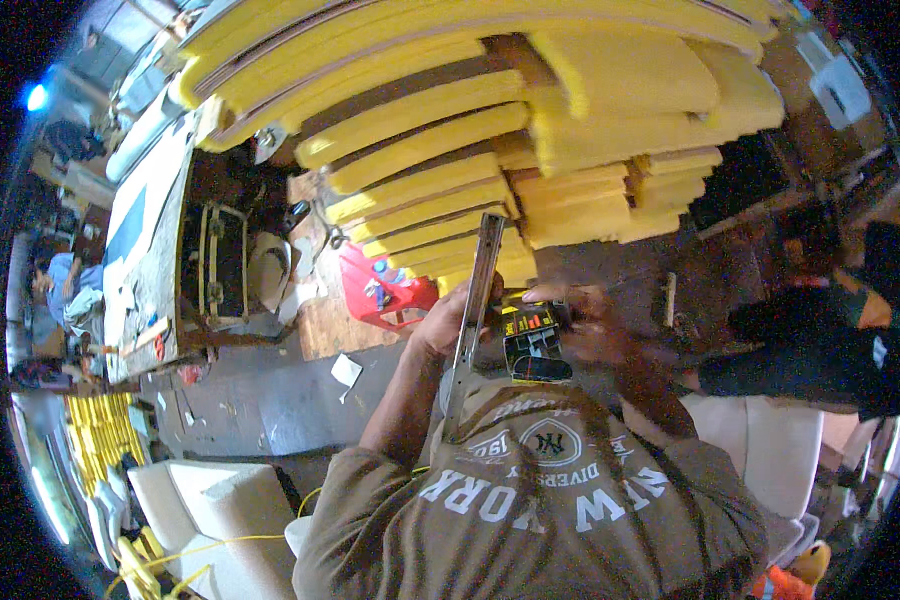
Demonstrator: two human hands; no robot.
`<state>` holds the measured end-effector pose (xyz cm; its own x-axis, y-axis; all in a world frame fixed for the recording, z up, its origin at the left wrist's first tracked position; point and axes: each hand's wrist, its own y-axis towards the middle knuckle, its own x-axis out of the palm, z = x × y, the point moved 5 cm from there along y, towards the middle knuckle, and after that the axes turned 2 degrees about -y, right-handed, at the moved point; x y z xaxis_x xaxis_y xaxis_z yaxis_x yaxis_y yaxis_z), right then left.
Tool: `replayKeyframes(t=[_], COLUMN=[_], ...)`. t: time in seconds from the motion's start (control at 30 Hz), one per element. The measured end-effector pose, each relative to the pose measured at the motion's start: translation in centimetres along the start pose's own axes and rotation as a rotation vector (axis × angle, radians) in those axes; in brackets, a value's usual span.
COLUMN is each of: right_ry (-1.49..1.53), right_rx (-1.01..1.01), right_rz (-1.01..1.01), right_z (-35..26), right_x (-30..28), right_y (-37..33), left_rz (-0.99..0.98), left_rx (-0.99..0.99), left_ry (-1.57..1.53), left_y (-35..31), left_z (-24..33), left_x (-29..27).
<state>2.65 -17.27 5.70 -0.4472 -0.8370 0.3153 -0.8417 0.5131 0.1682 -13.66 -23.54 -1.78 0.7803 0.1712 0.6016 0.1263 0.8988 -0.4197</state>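
My left hand [444, 322] is closed around a long, narrow metal rail [487, 245], which looks like a drawer slide. The rail tilts slightly, its upper end toward the yellow stacks and its lower end near my shirt. My right hand [587, 310] grips the right side of a small black and yellow case [532, 322] with red and yellow markings. Grey and black sections show on the case's near side. It lies between my two hands in front of my chest, and what sits inside it is too small to tell.
Stacks of yellow foam sheets [440, 215] rise ahead. A red plastic stool [370, 285] with items on it stands left of them. A worktable [155, 230] is farther left, a white padded seat [220, 510] lower left. At right, another person's dark-clothed leg [790, 365] reaches close.
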Motion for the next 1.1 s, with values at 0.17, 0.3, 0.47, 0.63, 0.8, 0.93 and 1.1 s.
replayKeyframes(t=[0.17, 0.3, 0.47, 0.63, 0.8, 0.93, 1.1], right_ry=[-0.096, 0.133, 0.057, 0.118, -0.123, -0.177, -0.190], right_rx=[0.110, 0.238, 0.120, 0.117, 0.088, 0.117, 0.120], right_rz=[-0.082, -0.182, -0.351, -0.407, -0.348, -0.333, -0.418], right_z=[3.4, 5.8, 9.9, 11.6, 12.2, 10.7, 11.3], right_x=[7.3, 13.9, 19.7, 22.7, 22.5, 22.2, 22.5], right_y=[4.6, 7.8, 11.1, 13.3, 14.7, 16.8, 19.2], left_rz=[-0.063, -0.023, 0.028, 0.221, 0.251, 0.162, 0.331], left_rx=[0.239, 0.181, 0.242, 0.284, 0.281, 0.296, 0.338], left_ry=[0.206, -0.108, 0.027, 0.195, -0.133, -0.083, -0.326], left_y=[-5.8, -10.6, -16.4, -21.5, -21.8, -20.3, -19.4], left_z=[0.0, 0.0, 1.0, 6.1, 4.8, 5.3, 7.1], left_x=[-8.2, -13.4, -18.0, -17.4, -19.6, -20.4, -19.8])
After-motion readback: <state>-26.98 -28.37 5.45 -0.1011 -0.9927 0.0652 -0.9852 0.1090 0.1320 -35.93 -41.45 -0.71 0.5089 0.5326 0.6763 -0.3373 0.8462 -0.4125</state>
